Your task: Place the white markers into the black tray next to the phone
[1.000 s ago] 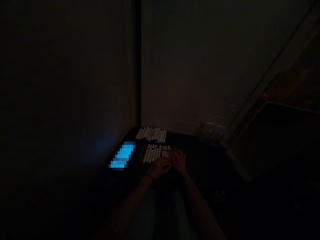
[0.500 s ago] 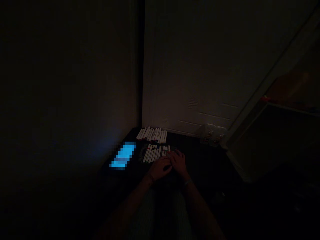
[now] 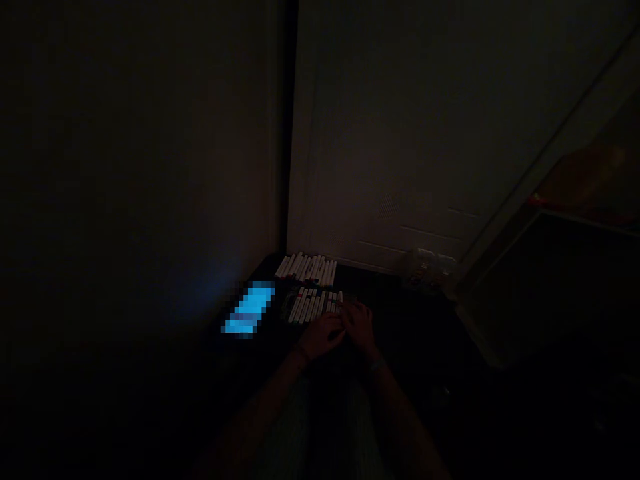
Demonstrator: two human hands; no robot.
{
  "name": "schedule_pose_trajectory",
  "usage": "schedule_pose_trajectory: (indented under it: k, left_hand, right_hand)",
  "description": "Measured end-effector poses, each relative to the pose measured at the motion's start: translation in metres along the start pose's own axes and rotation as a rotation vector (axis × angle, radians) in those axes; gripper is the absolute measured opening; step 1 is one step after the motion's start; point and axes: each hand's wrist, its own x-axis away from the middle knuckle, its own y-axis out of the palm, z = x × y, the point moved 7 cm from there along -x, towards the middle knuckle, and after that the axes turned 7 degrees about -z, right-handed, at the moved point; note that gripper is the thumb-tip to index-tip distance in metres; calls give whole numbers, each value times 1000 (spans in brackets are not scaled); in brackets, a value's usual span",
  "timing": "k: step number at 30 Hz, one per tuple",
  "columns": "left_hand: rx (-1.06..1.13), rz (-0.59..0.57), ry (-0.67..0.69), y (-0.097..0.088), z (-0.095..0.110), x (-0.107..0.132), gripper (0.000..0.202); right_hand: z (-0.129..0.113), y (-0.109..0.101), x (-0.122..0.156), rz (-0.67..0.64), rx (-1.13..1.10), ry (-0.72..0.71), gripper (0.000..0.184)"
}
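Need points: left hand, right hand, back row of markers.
Left hand (image 3: pixel 323 335): head view, back of the hand.
Right hand (image 3: pixel 359 327): head view, back of the hand.
Back row of markers (image 3: pixel 306 269): head view, white barrel mid-row.

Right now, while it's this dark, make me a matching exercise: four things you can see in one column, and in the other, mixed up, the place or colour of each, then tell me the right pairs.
Column one
1. Glowing rectangle
2. Far row of pens
3. Left hand
4. Clear packs

Column two
A. Mostly white, just beyond the near row of pens
B. Close beside the right hand
C. Bright blue, left of both pen rows
D. By the wall, right of both pen rows

Right pairs: 1-C, 2-A, 3-B, 4-D.
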Motion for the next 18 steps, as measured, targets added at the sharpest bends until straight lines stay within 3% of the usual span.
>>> schedule_pose_trajectory:
  k: [8,18]
  left_hand:
    - [8,-8,9,1,0,1,19]
    - [5,8,23,-3,1,1,19]
  right_hand:
    - [3,5,-2,-19,-20,-20,32]
    - [5,-4,0,68,-73,22,33]
